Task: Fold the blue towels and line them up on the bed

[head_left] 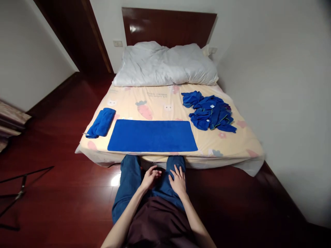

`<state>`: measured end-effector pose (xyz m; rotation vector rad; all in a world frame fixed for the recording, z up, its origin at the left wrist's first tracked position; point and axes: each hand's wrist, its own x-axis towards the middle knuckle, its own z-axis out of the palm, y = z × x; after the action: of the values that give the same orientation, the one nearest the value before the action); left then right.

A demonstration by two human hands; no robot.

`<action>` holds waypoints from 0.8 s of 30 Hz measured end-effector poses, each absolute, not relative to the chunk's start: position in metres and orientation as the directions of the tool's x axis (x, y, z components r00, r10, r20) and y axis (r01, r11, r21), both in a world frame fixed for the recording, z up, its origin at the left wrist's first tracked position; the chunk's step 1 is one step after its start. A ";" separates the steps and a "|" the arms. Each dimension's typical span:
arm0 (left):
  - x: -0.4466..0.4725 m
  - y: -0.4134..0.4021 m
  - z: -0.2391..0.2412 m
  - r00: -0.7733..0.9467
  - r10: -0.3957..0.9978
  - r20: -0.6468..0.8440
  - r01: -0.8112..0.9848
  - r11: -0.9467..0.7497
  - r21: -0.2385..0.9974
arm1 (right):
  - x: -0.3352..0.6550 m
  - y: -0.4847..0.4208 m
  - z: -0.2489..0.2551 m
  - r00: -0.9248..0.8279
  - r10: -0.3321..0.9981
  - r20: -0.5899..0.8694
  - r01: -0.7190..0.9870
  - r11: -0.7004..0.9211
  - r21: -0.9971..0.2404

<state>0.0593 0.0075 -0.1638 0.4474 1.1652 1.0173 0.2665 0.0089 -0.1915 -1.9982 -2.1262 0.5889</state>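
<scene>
A blue towel [152, 135] lies spread flat along the near edge of the bed [240, 144]. To its left sits a folded blue towel [101, 122]. A heap of several crumpled blue towels [210, 112] lies on the right side of the bed. Both my hands hang low in front of my jeans, short of the mattress edge. My left hand [150, 177] has its fingers loosely curled and holds nothing. My right hand [178, 179] has its fingers stretched and apart, resting against my thigh, empty.
A white duvet and pillows [165, 63] are bunched at the dark wooden headboard [168, 27]. The bedsheet is pale yellow with cartoon prints. Dark red wooden floor [64, 186] surrounds the bed. A black stand's legs [20, 189] lie at left. A white wall runs along the right.
</scene>
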 end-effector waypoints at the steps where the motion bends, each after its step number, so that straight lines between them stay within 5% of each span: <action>1: 0.062 0.016 -0.164 0.038 0.828 -0.559 -0.515 0.496 0.699 | 0.267 0.009 -0.191 -0.086 0.985 -0.150 0.920 0.021 -0.391; 7: 0.071 0.062 -0.162 0.065 0.785 -0.616 -0.790 0.417 0.449 | 0.265 0.007 -0.191 -0.096 0.983 -0.153 0.912 0.025 -0.410; 24: 0.088 0.101 -0.168 -0.005 0.744 -0.668 -0.959 0.186 0.214 | 0.257 0.018 -0.195 -0.112 0.983 -0.148 0.890 0.033 -0.455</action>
<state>0.0878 0.1007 -0.1681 -0.3481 0.7737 1.3849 0.2574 0.0176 -0.1948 -1.9423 -2.0977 0.6610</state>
